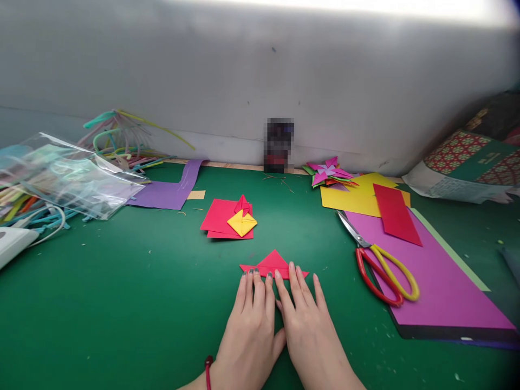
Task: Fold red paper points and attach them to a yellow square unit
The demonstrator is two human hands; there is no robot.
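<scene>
A folded piece of red paper (273, 262) lies on the green table, its peak pointing away from me and two points sticking out at the sides. My left hand (254, 319) rests flat with its fingertips on the paper's near left edge. Beside it, my right hand (306, 319) presses its outstretched fingers on the near right edge. The thumbs sit close together. Just beyond is a stack of red paper squares (219, 216), with a small folded yellow paper piece (242, 223) and a small folded red piece (242, 205) on top.
Scissors (382, 262) with red and yellow handles lie on purple paper sheets (442, 287) at the right. Behind them are yellow paper (349, 201), a red strip (396, 214) and folded paper stars (330, 172). Leftward are purple paper (162, 194) and a clear plastic bag (81, 173).
</scene>
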